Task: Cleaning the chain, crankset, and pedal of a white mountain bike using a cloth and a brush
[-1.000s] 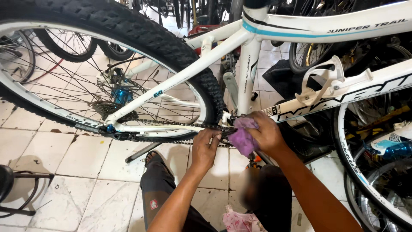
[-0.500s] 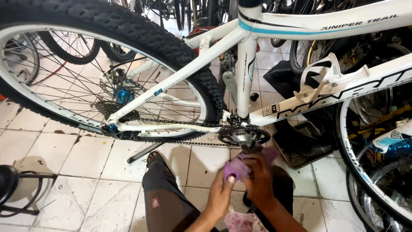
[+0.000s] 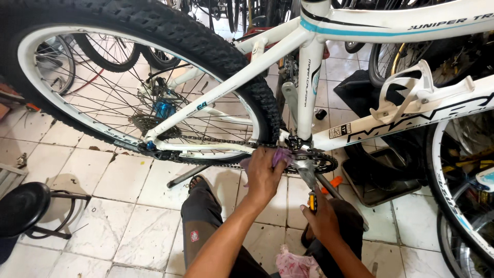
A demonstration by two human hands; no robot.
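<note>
Pink patterned cloth (image 3: 294,262) lies on the person's lap at the near edge of view. Just above it the right hand (image 3: 323,220), which half a second ago met the left in front of the lap around the purple rag, has come up to the pedal (image 3: 312,201); its fingers wrap the pedal, which hangs low on the crank arm (image 3: 307,174). The left hand (image 3: 264,175) has carried the purple rag (image 3: 280,156) up to the drivetrain and now closes its fingers on it, pressing it against the chain (image 3: 218,140) just behind the chainring (image 3: 321,163). With one hand on the pedal and the other clamping cloth to chain, the chain wiping looks underway again. Beyond stand the white frame (image 3: 309,87), the rear wheel (image 3: 154,31) and a bottle cage (image 3: 411,92)
</note>
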